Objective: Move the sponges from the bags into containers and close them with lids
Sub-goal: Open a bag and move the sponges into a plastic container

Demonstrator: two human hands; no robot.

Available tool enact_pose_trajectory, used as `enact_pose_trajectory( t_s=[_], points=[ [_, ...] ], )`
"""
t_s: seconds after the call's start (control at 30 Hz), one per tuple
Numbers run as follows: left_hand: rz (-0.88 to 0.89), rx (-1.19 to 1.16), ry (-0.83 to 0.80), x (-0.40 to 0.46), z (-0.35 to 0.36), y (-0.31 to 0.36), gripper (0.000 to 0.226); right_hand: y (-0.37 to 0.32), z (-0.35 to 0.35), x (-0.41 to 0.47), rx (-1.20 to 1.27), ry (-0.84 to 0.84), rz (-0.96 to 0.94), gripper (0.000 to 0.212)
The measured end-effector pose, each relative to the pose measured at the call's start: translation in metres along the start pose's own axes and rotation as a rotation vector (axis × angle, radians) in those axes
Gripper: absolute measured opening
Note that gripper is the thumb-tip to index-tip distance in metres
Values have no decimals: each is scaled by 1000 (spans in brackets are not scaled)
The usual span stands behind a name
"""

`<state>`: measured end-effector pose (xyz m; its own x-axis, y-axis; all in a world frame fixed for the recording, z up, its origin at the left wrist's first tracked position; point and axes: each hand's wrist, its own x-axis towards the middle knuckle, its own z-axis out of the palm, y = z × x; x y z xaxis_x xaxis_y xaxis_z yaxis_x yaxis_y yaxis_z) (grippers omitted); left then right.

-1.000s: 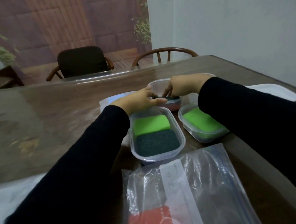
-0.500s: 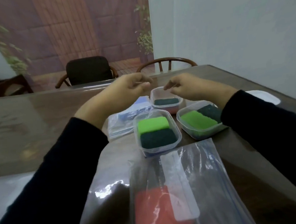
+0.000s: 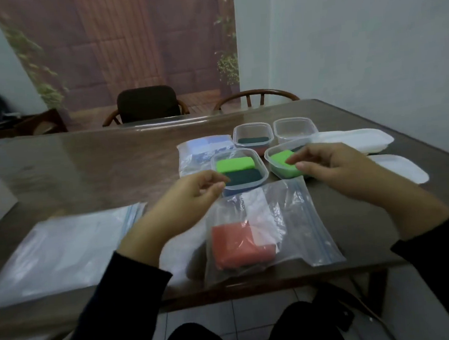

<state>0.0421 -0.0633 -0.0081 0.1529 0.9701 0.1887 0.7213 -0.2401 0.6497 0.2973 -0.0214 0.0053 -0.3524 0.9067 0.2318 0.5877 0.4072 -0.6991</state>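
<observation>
Bagged red sponge: lies on worktop just below/between both hands, long axis crosswise. Left hand nearer; right hand further up. Both loosely curled, nothing held.

Can't really tell if either hand is touching anything. The left hand covers the near left corner of the middle container, and the right hand hides the near end of the container to its right, so only part of that green sponge shows. The far container behind the middle one has something dark in it, too small to make out. Left of the middle container, the pile of bags is a blur and runs off the frame.
</observation>
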Motion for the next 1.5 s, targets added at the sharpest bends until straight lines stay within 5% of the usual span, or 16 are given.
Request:
enact_pose_trajectory(
  t_s=[0.13, 0.47, 0.63, 0.9, 1.07, 1.17, 1.4, 1.5],
  points=[
    [-62, -24, 22, -11, 28, -21, 27, 26, 12, -22, 37, 94, 137, 20],
    [-42, 108, -54, -13, 48, -32, 30, 22, 39, -26, 488, -175, 168, 20],
    [-41, 147, -82, -8, 45, -35, 31, 11, 49, -16, 293, -389, 234, 28],
    [-33, 243, -85, -5, 50, -36, 32, -13, 63, -8, 223, -415, 323, 29],
    [-45, 218, -64, -7, 49, -37, 33, -27, 56, -15, 103, -512, 230, 4],
    [-55, 208, -48, -7, 50, -37, 33, -21, 56, -16, 78, -556, 173, 28],
    [16, 153, -143, -24, 46, -31, 48, -12, 64, -24, 278, -433, 172, 17],
    [15, 266, -206, -30, 49, -35, 67, -8, 71, -26, 176, -331, 179, 8]
  ],
)
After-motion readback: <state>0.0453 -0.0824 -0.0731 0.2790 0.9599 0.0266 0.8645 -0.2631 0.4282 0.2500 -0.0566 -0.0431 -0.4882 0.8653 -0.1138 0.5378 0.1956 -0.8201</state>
